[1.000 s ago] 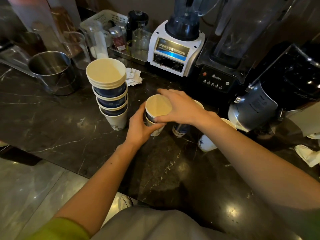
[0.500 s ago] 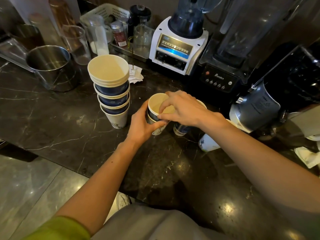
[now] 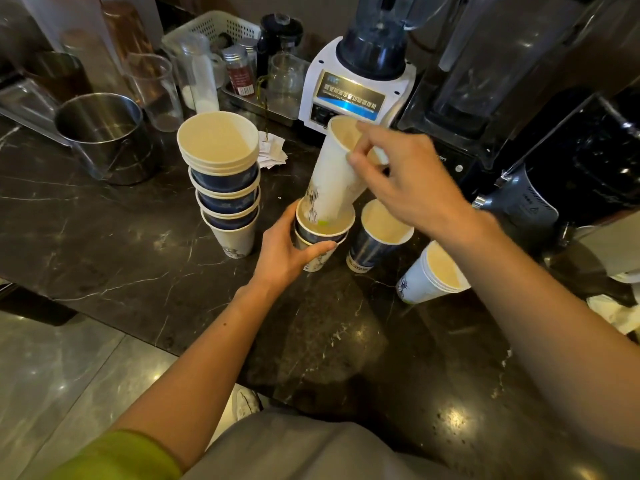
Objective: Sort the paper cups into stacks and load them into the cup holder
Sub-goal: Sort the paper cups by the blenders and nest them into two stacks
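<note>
My left hand [image 3: 284,252] grips a short stack of nested cups [image 3: 320,233], dark blue over white, standing on the black marble counter [image 3: 121,258]. My right hand [image 3: 405,178] pinches the rim of a tall white paper cup [image 3: 332,174], tilted, its base just inside the stack's top cup. A taller mixed stack of blue and white cups [image 3: 225,181] stands to the left. To the right stands a single dark blue cup [image 3: 375,237], and a white stack [image 3: 429,275] leans further right. No cup holder is visible.
A steel pot [image 3: 104,133] sits at the left. Behind the cups are glass jars [image 3: 156,88], a white basket [image 3: 211,29], a white blender [image 3: 356,84] and black machines [image 3: 519,81]. Paper slips [image 3: 273,152] lie by the tall stack. The counter edge runs along the lower left.
My right hand has lifted the white cup up out of the short stack, which the left hand keeps holding down. The camera has moved slightly closer.
</note>
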`<move>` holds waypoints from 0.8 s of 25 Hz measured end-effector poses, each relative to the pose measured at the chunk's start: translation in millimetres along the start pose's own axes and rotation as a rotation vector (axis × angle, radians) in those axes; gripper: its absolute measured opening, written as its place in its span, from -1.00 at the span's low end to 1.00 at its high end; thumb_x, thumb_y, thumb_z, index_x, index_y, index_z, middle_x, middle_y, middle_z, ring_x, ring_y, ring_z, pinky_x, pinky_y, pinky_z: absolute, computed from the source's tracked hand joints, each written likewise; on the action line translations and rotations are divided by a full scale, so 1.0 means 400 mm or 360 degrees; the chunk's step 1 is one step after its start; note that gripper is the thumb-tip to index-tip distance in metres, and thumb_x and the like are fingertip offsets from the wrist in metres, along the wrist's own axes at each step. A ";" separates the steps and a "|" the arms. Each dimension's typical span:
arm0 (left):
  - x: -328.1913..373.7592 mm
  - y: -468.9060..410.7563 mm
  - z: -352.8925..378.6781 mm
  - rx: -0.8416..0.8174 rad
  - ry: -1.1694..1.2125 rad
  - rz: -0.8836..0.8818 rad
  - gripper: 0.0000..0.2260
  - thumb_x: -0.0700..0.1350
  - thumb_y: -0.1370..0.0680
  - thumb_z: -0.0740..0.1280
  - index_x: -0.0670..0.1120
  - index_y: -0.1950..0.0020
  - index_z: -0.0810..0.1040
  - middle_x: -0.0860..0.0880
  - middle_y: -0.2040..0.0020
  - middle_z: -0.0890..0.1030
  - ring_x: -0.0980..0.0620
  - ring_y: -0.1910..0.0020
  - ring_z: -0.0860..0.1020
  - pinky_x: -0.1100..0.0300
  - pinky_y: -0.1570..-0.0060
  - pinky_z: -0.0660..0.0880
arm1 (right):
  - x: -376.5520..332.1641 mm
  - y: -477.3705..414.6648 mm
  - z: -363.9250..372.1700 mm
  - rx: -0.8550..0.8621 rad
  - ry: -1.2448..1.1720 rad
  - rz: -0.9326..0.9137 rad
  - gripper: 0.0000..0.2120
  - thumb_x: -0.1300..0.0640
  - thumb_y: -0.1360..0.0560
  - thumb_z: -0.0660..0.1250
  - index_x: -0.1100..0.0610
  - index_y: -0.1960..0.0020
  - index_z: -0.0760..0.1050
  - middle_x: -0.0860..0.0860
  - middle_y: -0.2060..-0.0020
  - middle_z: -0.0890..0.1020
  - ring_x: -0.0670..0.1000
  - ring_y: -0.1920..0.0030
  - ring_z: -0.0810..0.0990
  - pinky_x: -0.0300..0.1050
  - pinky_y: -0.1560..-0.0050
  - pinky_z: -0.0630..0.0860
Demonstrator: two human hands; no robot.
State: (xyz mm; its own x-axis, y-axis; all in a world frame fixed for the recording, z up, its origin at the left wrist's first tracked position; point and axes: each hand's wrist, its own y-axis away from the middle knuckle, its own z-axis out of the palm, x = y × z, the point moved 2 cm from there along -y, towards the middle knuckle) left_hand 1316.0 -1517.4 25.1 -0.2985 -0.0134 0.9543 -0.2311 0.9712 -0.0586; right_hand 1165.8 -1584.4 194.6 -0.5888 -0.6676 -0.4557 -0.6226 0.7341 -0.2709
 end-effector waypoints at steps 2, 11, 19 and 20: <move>0.004 0.003 0.009 -0.0002 -0.0011 -0.0023 -0.23 0.02 -0.39 0.55 0.04 -0.51 0.25 0.20 -0.35 0.42 0.31 -0.32 0.35 0.31 -0.31 0.35 | 0.014 0.015 -0.071 0.0181 -0.0042 0.0003 -0.85 0.05 -0.59 0.29 0.14 0.04 0.54 0.16 -0.24 0.59 0.02 -0.30 0.51 -0.10 -0.25 0.44; -0.008 0.013 0.020 0.0146 -0.0039 -0.0045 -0.22 0.05 -0.37 0.56 0.03 -0.50 0.28 0.08 -0.43 0.43 0.15 -0.40 0.38 0.01 -0.39 0.39 | 0.190 0.280 -0.247 0.0783 -0.0093 0.0455 -0.91 0.01 -0.58 0.31 0.02 0.04 0.52 -0.01 -0.28 0.53 -0.11 -0.32 0.47 -0.18 -0.21 0.46; -0.024 0.014 0.030 0.0169 -0.0016 -0.0088 -0.16 0.12 -0.33 0.55 0.07 -0.52 0.24 0.09 -0.44 0.42 0.10 -0.42 0.39 -0.07 -0.37 0.41 | 0.252 0.410 -0.111 0.0252 0.0021 0.0553 -0.90 0.04 -0.54 0.37 0.05 0.11 0.59 0.02 -0.36 0.46 -0.05 -0.36 0.40 -0.51 -0.21 0.20; -0.020 0.015 0.034 0.0156 0.0001 -0.0093 -0.15 0.14 -0.32 0.55 0.07 -0.52 0.24 0.09 -0.45 0.42 0.09 -0.42 0.39 -0.08 -0.38 0.41 | 0.266 0.420 -0.079 0.0113 0.0012 0.0607 -0.90 0.02 -0.53 0.38 0.02 0.11 0.59 0.02 -0.39 0.44 -0.04 -0.39 0.36 -0.51 -0.25 0.19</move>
State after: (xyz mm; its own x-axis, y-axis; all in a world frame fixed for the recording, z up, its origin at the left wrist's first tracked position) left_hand 1304.4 -1514.8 13.0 -0.2812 -0.0693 0.9571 -0.3378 0.9407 -0.0312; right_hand 982.3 -1536.2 127.4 -0.7751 -0.3459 -0.5288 -0.3213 0.9363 -0.1415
